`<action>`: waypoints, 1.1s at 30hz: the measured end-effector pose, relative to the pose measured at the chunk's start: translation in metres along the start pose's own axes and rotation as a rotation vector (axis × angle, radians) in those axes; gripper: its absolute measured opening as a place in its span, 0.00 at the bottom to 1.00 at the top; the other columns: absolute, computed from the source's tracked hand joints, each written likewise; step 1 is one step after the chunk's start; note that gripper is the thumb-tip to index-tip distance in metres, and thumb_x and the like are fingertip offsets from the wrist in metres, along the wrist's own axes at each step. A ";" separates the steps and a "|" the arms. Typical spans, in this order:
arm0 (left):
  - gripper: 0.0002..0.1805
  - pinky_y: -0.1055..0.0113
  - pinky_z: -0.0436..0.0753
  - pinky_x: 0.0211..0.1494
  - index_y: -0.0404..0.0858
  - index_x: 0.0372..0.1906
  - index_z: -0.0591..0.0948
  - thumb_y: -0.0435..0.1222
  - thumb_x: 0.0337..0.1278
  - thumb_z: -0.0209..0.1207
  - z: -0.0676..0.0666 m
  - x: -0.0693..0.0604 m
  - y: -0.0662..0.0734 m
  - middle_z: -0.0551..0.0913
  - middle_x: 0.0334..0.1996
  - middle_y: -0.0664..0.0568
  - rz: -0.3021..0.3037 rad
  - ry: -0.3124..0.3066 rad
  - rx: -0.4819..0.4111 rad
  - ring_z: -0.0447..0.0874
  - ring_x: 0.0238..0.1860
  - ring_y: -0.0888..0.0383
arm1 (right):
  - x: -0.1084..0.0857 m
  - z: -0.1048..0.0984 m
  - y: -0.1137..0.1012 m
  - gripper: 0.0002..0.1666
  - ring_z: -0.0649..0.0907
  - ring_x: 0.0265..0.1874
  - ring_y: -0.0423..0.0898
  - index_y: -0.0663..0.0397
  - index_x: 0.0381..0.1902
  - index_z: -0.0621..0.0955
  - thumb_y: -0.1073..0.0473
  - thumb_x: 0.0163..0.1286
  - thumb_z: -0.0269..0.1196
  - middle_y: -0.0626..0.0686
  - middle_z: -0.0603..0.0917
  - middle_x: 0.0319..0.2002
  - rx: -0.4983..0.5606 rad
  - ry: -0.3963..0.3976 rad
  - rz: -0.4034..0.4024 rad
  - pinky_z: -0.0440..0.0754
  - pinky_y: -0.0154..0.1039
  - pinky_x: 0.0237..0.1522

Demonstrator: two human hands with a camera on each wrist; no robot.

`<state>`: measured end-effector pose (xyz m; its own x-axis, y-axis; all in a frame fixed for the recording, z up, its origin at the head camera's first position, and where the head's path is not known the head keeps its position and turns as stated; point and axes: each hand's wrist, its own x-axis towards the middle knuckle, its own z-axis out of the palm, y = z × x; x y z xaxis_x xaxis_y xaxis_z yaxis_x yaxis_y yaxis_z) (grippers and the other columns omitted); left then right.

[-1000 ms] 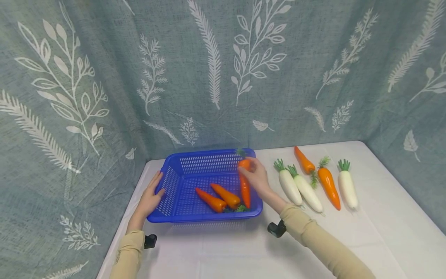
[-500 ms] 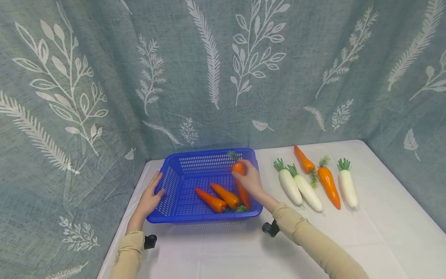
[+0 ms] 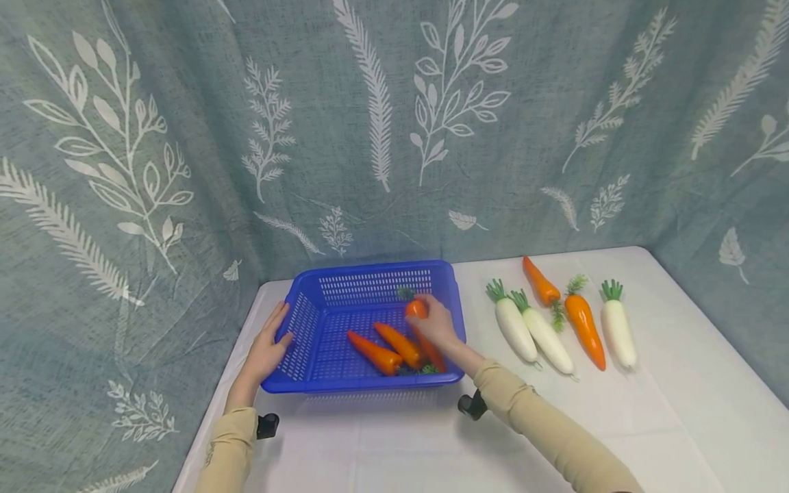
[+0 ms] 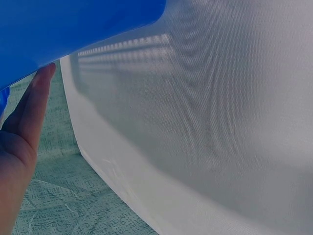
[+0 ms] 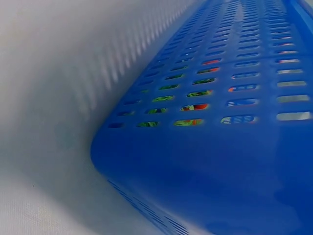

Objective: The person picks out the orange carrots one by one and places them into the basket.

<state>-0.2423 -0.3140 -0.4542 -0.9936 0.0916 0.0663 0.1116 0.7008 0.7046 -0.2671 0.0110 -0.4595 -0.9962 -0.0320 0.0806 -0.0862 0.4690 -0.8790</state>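
My left hand [image 3: 266, 349] lies with straight fingers against the left side of the blue basket [image 3: 382, 383]; in the left wrist view the hand [image 4: 24, 132] touches the basket's underside or rim [image 4: 83, 29]. Inside the basket on the right, my right hand [image 3: 436, 323] holds an orange carrot [image 3: 417, 309] by its thick top end, its tip pointing toward the near right corner. Two more carrots [image 3: 376, 352] [image 3: 399, 342] lie beside it. The right wrist view shows only the basket's wall [image 5: 205, 161], with orange and green behind the slots; the right hand is out of that view.
On the white table [image 3: 394, 445], right of the basket, lie several white radishes [image 3: 516, 330] and two carrots, one farther back [image 3: 541, 282] and one between radishes [image 3: 584, 330]. A patterned grey-green curtain [image 3: 382, 219] hangs behind and at both sides.
My right hand has moved left and slightly nearer inside the basket, and the held carrot's top has shifted left with it. The left hand has stayed at the basket's side.
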 end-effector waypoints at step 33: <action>0.32 0.39 0.45 0.74 0.31 0.73 0.50 0.27 0.66 0.44 0.000 0.001 -0.002 0.42 0.75 0.37 -0.008 -0.005 -0.010 0.39 0.74 0.35 | 0.010 0.009 0.011 0.31 0.81 0.44 0.56 0.66 0.57 0.74 0.59 0.56 0.66 0.64 0.81 0.50 -0.171 -0.161 0.132 0.81 0.48 0.49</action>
<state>-0.2433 -0.3154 -0.4557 -0.9943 0.0894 0.0575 0.1036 0.6943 0.7122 -0.2780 0.0076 -0.4724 -0.9886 -0.0944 -0.1171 0.0336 0.6201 -0.7838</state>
